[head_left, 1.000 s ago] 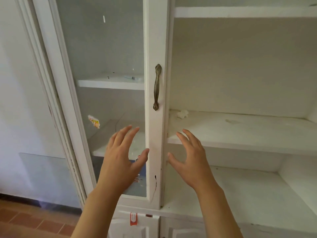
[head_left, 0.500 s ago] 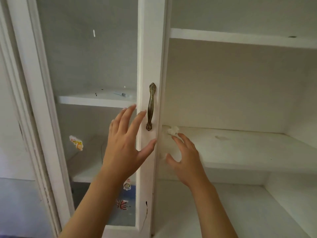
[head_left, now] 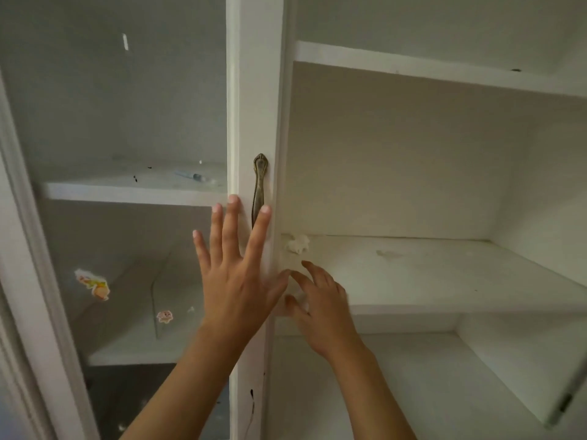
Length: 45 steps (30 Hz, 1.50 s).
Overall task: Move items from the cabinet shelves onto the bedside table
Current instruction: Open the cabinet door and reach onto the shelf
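Left hand [head_left: 236,281] flat, fingers spread, on door frame [head_left: 254,106]. Right hand [head_left: 320,308] loosely curled, holding nothing, near white wad [head_left: 298,243] on shelf [head_left: 444,274]. Wad looks light, soft; pinch anywhere.

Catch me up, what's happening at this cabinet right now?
A person stands at a white cabinet. The left hand lies flat and open against the glass door's frame, fingers beside the brass handle. The right hand reaches onto the open middle shelf, short of a small crumpled white wad at its back left corner. Neither hand holds anything.
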Motion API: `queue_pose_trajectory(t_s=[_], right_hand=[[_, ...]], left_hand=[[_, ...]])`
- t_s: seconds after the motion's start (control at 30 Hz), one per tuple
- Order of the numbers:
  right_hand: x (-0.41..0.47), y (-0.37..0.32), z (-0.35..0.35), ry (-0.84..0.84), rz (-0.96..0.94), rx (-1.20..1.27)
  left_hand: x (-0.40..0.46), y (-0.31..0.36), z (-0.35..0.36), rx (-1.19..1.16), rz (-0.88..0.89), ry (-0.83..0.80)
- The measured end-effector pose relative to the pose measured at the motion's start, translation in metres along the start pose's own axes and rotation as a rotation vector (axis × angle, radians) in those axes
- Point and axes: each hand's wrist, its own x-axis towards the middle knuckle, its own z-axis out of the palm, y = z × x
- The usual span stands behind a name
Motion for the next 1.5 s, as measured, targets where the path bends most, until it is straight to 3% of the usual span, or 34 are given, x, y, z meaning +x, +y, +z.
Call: queue_pose_trajectory(t_s=[0.5,1.03,1.13,1.27,1.5], right_hand=[[-0.009,0.006,0.006,0.024,-0.067,-0.155],[-0.009,0.016,0.006,0.047,-0.135,-0.019],[-0.010,0.016,0.001,0.030,-0.128,0.138],[-0.022,-0.005,-0.023,0.188,-0.195,0.525],[-0.014,-0.070,-0.081,0.285,-0.292,0.746]], left_hand=[[-0.001,-0.003,0.004,0.016,0.027,0.053],[-0.008,0.009,-0.013,-0.042,-0.005,0.071],[-0.015,0.009,-0.021,-0.060,0.005,0.075],[-0.021,0.010,-0.031,-0.084,0.013,0.074],[-0.021,0.014,-0.036,-0.060,-0.011,0.084]])
